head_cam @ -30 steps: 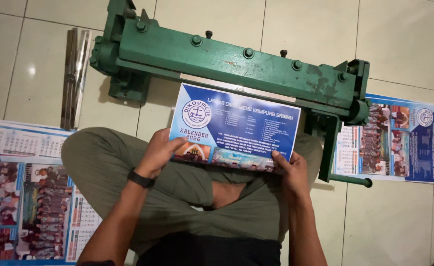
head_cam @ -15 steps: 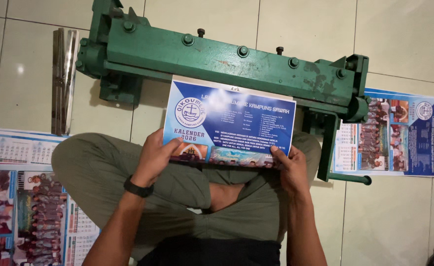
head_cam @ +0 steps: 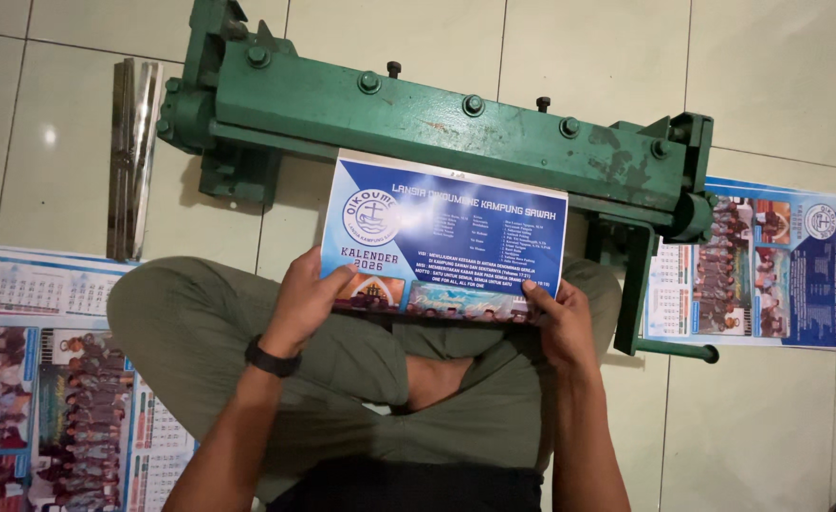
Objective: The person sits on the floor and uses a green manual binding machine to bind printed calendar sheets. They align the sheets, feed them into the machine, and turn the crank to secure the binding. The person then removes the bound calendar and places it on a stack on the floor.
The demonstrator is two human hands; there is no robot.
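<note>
**Blue calendar sheet held at a green press**

Printed sheets (head_cam: 29, 379) lie on the floor. The left hand (head_cam: 306, 296) and right hand (head_cam: 562, 322) pinch the blue calendar sheet (head_cam: 441, 237) by its near corners, fingers on top; its far edge meets the green machine (head_cam: 437, 123).

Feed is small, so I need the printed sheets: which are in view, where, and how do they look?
Held calendar cover: both hands, against green press; blue rectangle, round white emblem.
Calendar sheets: floor, left; photos, white date grids.
Calendar sheet: floor, right; blue, group photos.
</note>
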